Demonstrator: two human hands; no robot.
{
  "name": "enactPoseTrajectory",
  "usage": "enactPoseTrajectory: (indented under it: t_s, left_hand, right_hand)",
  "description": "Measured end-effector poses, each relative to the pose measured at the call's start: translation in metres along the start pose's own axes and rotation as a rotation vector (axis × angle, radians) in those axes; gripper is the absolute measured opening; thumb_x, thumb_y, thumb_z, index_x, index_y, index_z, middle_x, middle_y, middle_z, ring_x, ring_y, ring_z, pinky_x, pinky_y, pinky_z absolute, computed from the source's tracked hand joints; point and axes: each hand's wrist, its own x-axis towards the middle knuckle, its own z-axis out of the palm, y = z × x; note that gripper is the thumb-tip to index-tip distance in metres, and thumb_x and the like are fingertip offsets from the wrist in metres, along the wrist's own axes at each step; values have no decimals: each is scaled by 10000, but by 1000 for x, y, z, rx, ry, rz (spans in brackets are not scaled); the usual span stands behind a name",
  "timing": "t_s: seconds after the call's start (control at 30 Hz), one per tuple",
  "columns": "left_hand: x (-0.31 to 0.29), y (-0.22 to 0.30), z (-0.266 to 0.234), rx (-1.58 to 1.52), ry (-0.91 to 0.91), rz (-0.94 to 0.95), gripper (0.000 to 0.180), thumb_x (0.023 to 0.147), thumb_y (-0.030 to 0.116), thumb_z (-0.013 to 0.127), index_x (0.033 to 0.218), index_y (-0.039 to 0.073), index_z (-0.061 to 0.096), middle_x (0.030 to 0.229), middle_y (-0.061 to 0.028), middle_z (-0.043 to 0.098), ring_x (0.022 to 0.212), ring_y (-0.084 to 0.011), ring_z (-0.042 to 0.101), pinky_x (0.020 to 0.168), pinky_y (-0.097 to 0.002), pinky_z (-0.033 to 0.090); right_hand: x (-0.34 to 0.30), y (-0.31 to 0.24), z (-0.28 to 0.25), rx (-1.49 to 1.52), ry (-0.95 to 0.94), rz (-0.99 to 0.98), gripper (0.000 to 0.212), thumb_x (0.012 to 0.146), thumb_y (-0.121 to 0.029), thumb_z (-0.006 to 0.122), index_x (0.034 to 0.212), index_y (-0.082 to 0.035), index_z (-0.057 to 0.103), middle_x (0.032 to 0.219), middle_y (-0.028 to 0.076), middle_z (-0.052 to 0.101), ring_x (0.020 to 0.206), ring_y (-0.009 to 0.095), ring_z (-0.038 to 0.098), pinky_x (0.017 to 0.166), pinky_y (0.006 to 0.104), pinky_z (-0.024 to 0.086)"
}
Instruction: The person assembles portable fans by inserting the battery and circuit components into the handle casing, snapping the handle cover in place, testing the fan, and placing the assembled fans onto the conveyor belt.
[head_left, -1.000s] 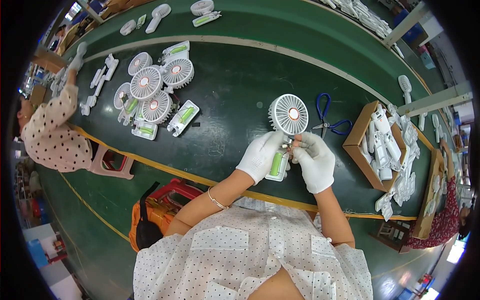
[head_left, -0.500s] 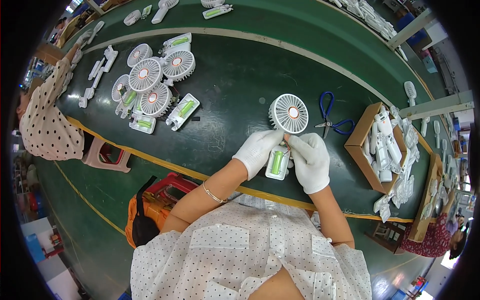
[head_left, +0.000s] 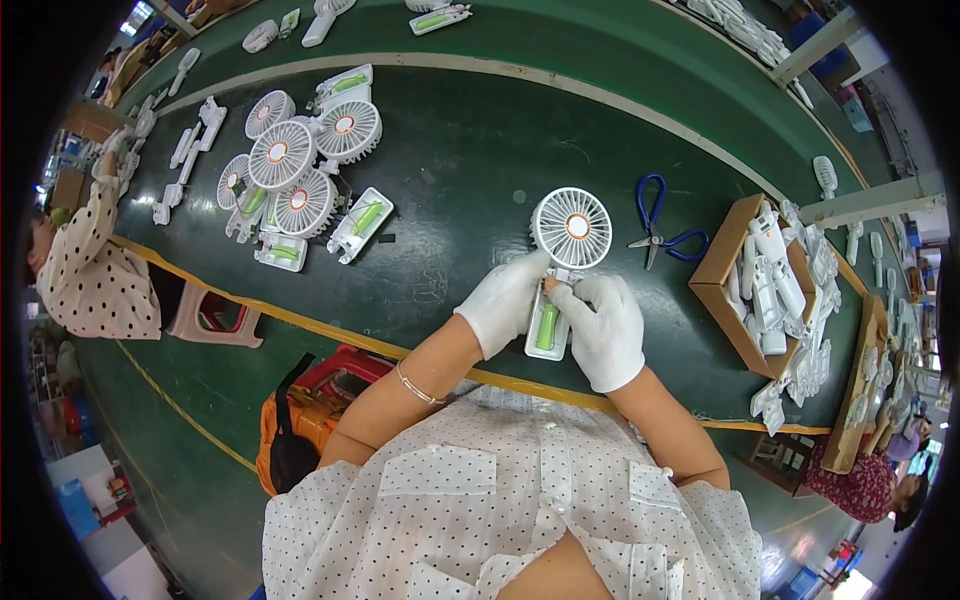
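Observation:
A white handheld fan (head_left: 572,228) with a round grille lies before me, its handle half toward my body. In that handle's opened shell sits a green battery cell (head_left: 546,326). My left hand (head_left: 505,303), in a white glove, grips the handle from its left side near the neck. Gloved too, with a bare thumb tip, my right hand (head_left: 604,328) pinches at the handle just under the fan head. What lies between those fingertips is too small to make out. To the right of the fan, blue-handled scissors (head_left: 656,240) lie with their handles spread.
A cardboard box (head_left: 728,262) of white handle shells stands at the right, with more white parts beside it. Several partly assembled fans (head_left: 300,160) are piled at the left. A green conveyor belt (head_left: 560,52) runs along the far side. One co-worker in dotted clothing (head_left: 100,270) sits at left.
The fan's handle has shifted slightly left and now lines up closer with the head. My right hand has moved left, its fingers working at the neck.

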Motion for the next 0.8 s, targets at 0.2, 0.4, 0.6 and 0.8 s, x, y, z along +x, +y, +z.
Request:
enactPoseTrajectory:
  t_s: [0.2,0.4,0.6,0.8]
  left_hand:
    - [-10,32,11,-176,50,-337,322,984,303,529,1040,10,651,959,-57,656,882,-135,632,787,-286,505]
    - [-9,33,17,-61,118,-235,307,973,270,531,1064,-1,641,942,-62,637,873,-130,610,771,-272,489]
    - [-15,28,11,-400,-33,-218,374,940,58,518,1304,-28,535,1157,-115,609,1022,-209,632,886,-354,523]
    - [-13,43,17,-383,3,-174,408,960,29,504,1353,-49,425,1312,-213,556,1210,-313,580,1009,-428,504]
  right_hand:
    - [-4,9,1,64,80,-20,234,716,-49,688,946,-93,684,889,58,612,759,270,584,653,384,480]
    - [-8,9,-8,23,71,-60,170,755,-120,633,922,-91,644,956,53,622,807,254,609,728,389,496]
    - [-9,15,-13,128,-22,-15,106,783,-123,618,882,-105,650,1022,41,654,777,240,601,703,371,493]
    - [-3,41,-74,-100,152,79,198,812,-77,574,995,-96,646,1067,90,647,976,286,630,817,387,515]
